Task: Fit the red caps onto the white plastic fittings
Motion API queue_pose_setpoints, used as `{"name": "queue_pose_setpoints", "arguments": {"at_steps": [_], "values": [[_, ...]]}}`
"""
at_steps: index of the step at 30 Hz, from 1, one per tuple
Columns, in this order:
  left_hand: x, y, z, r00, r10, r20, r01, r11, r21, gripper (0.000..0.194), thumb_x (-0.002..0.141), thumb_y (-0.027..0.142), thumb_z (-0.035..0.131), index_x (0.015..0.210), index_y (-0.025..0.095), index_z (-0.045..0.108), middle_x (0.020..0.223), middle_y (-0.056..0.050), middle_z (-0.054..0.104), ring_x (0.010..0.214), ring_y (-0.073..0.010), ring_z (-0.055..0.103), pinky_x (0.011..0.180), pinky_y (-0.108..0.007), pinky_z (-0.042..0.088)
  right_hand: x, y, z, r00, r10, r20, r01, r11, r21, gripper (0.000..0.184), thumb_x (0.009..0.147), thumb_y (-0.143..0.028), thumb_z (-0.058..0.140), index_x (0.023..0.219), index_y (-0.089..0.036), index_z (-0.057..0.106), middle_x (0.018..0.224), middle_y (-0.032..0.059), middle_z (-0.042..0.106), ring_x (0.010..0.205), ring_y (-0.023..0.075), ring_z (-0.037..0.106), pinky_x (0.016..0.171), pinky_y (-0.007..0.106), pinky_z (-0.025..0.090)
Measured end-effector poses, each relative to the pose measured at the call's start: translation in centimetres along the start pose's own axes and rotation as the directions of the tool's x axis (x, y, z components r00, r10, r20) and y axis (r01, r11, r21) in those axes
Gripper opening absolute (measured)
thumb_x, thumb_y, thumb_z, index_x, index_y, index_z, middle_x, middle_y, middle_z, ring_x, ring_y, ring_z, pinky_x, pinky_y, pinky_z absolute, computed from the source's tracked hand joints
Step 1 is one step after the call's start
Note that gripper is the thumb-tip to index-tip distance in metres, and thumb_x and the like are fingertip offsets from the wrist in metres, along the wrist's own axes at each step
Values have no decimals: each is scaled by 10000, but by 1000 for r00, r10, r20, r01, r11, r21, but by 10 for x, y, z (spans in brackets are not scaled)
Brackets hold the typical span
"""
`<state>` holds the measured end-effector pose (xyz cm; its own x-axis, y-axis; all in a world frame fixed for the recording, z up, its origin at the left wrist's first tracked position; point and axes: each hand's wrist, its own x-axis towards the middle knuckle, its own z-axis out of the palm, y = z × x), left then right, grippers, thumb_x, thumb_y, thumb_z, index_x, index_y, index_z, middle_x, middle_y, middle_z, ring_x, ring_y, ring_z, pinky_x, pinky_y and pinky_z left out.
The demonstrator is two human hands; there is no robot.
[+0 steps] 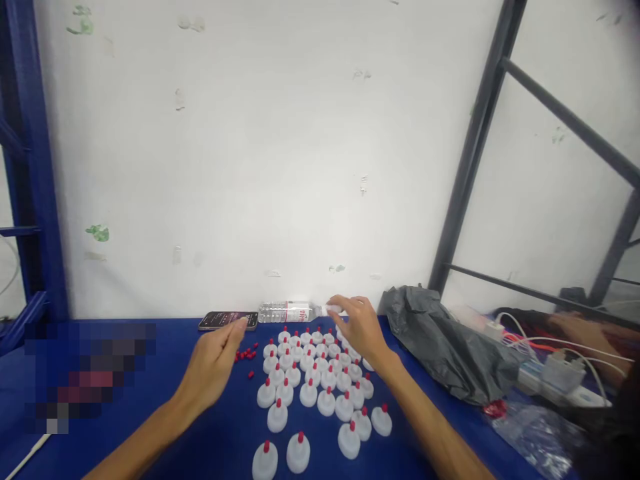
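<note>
Many small white plastic bottles (327,403) with red tips stand in a cluster on the blue table. My right hand (357,327) is at the cluster's far right edge, thumb and fingers curled round a small white piece (332,309). This piece is beside the neck of a clear water bottle, and I cannot tell whether it is that bottle's cap. Left of the cluster, my left hand (213,357) is closed, with its thumb pressed against the fingers. Whatever it may hold is hidden. Loose red caps (246,354) lie just right of it, partly covered by the hand.
The water bottle (287,312) lies along the white wall beside a phone (205,322). A grey plastic bag (440,340), a power strip (560,383) with cables and clear plastic wrap (537,433) lie at the right. Metal frame posts (475,147) rise at both sides.
</note>
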<state>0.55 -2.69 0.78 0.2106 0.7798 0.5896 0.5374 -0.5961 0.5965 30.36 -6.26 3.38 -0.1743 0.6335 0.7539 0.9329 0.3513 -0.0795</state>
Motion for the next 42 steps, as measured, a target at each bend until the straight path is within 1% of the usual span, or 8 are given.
{"name": "queue_pose_setpoints", "arguments": {"at_steps": [2, 5, 9, 12, 15, 22, 31, 42], "values": [[6, -8, -7, 998, -11, 60, 3, 991, 134, 443, 986, 547, 264, 705, 243, 421, 570, 56, 472, 568, -164, 457, 593, -286, 333, -1, 32, -3, 993, 107, -40, -108, 994, -30, 178, 982, -308, 495, 1046, -218, 635, 878, 37, 742, 803, 205, 681, 870, 355, 443], [12, -18, -9, 976, -19, 216, -47, 954, 297, 378, 967, 510, 310, 723, 245, 426, 596, 53, 526, 573, -174, 493, 603, -287, 320, -4, 63, -4, 982, 180, -47, -183, 982, -53, 185, 954, -353, 516, 1014, -224, 633, 790, 14, 709, 773, 208, 681, 805, 324, 459], [10, -28, -3, 892, 4, 452, -153, 943, 295, 255, 909, 465, 450, 806, 243, 521, 757, 14, 643, 705, -199, 579, 638, -283, 335, -8, 76, 1, 976, 216, -39, -218, 974, -57, 230, 940, -387, 522, 1070, -224, 618, 803, 17, 714, 760, 206, 682, 793, 316, 472], [7, -34, 0, 845, 8, 534, -166, 954, 248, 170, 860, 421, 535, 841, 255, 570, 833, 9, 669, 782, -209, 603, 676, -281, 365, -8, 78, 2, 977, 210, -22, -211, 976, -52, 231, 938, -398, 529, 1066, -227, 617, 838, 17, 722, 770, 199, 680, 797, 311, 477], [4, -38, 4, 835, 13, 550, -170, 957, 235, 140, 854, 401, 548, 859, 267, 588, 849, 17, 673, 804, -211, 613, 692, -283, 381, -8, 79, 1, 983, 186, 0, -185, 981, -50, 223, 949, -403, 524, 1035, -229, 633, 833, 16, 719, 798, 204, 677, 814, 318, 475], [4, -45, 9, 852, 24, 524, -182, 951, 252, 131, 867, 334, 497, 882, 266, 609, 870, -5, 670, 806, -220, 602, 714, -313, 394, -20, 91, -7, 990, 142, 11, -142, 988, -54, 263, 972, -412, 496, 939, -219, 672, 971, 69, 704, 886, 221, 655, 861, 356, 465], [4, -50, 11, 866, 27, 499, -185, 945, 271, 172, 893, 324, 438, 891, 266, 600, 881, -7, 651, 806, -212, 597, 725, -316, 414, -26, 101, -22, 981, 195, 15, -194, 980, -52, 313, 975, -433, 489, 885, -206, 685, 654, 7, 630, 600, 174, 581, 651, 308, 411], [8, -62, 17, 845, 26, 535, -217, 929, 298, 214, 931, 377, 389, 929, 286, 583, 876, -8, 641, 789, -228, 596, 717, -325, 434, -22, 94, -30, 967, 241, 81, -242, 970, 8, 256, 962, -381, 515, 934, -207, 701, 707, 16, 732, 642, 172, 665, 678, 279, 457]]}}
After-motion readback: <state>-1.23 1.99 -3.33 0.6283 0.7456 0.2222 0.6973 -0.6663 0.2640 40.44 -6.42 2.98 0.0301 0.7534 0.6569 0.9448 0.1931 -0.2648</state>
